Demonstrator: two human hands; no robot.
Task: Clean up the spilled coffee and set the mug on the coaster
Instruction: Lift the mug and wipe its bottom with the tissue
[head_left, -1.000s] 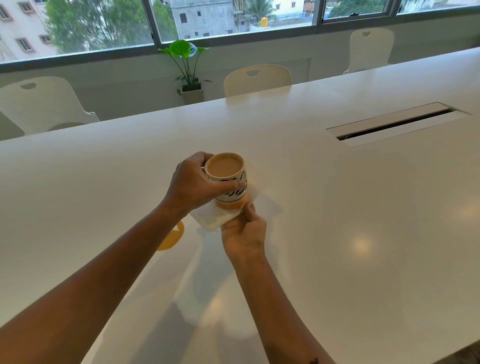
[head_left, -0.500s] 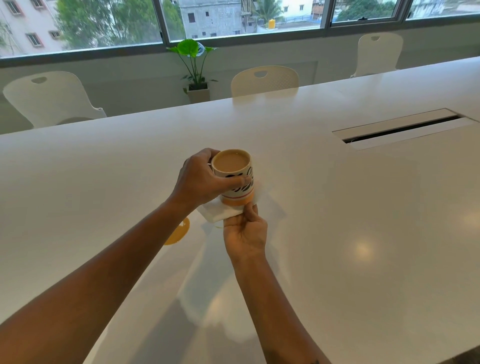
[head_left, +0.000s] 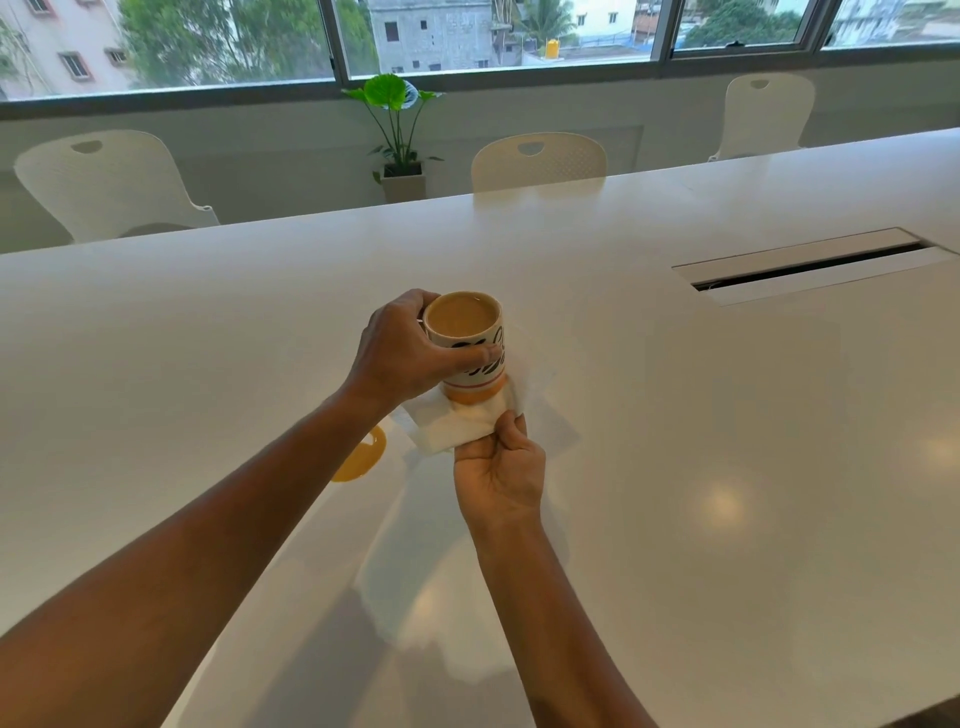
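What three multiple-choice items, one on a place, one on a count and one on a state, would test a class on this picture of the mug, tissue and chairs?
1. Where is the yellow coaster?
A. under the mug
B. on the table, partly hidden by the left forearm
C. on a chair

2. How many white chairs stand beyond the table?
A. one
B. three
C. five

3. What is the mug like?
A. upright, with coffee
B. tipped over
C. empty

Answers:
1 B: the left hand holds the mug over the tissue that the right hand pinches.
2 B: three seat backs show.
3 A: brown liquid sits near the rim.
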